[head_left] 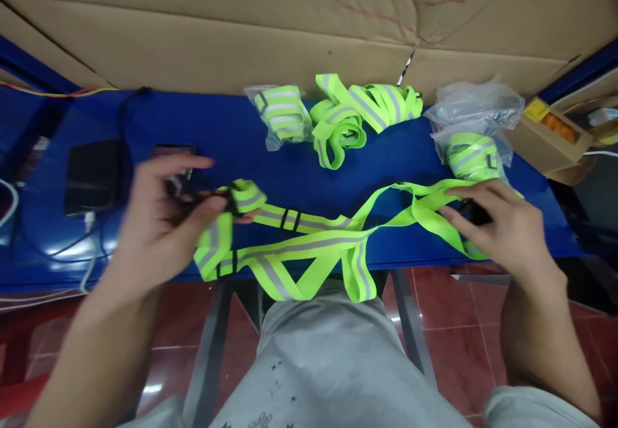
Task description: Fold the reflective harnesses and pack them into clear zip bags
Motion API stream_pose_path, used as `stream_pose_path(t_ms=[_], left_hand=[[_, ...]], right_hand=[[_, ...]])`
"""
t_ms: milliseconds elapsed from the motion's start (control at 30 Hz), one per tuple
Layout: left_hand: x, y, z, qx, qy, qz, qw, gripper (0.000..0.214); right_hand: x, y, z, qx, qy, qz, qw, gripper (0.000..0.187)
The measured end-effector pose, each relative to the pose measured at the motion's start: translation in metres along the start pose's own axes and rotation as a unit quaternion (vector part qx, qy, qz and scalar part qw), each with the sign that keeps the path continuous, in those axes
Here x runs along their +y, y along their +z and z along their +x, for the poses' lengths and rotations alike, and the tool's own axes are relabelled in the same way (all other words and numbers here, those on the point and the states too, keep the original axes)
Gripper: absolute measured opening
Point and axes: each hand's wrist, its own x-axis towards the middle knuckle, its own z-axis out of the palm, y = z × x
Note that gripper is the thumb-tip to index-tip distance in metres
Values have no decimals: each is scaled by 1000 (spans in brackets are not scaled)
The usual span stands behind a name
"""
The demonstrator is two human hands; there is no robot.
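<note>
A long neon-yellow reflective strap [309, 245] with grey stripes and black sliders stretches along the front of the blue table, part of it hanging over the edge. At its left end, my left hand [167, 212] is closed on a black buckle [186, 197] with the strap attached; motion blurs the fingers a little. My right hand [502, 219] pinches the strap's right end, thumb and fingers around it. Something dark shows under that palm, too hidden to name. Just beyond the right hand lies a bagged, folded strap [472, 154].
Along the back of the blue table [203, 119] lie another bagged strap [284, 114] and loose rolled straps [340, 125]. Plastic bags [476, 106] and an open cardboard box [548, 138] stand at the right. A black device [93, 177] with cables and a phone [171, 150] lie left.
</note>
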Motion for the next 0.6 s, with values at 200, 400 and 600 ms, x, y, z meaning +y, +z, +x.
stream_pose_path(t_ms=[200, 400, 600], left_hand=[[36, 43, 20, -89, -111, -218, 966, 52], [36, 67, 7, -303, -89, -60, 947, 42], [26, 79, -2, -386, -20, 198, 901, 33]], right_hand=[[-54, 25, 53, -138, -154, -139, 968, 56], [-51, 45, 73, -155, -193, -137, 959, 33], [-32, 44, 63, -6, -112, -129, 985, 36]])
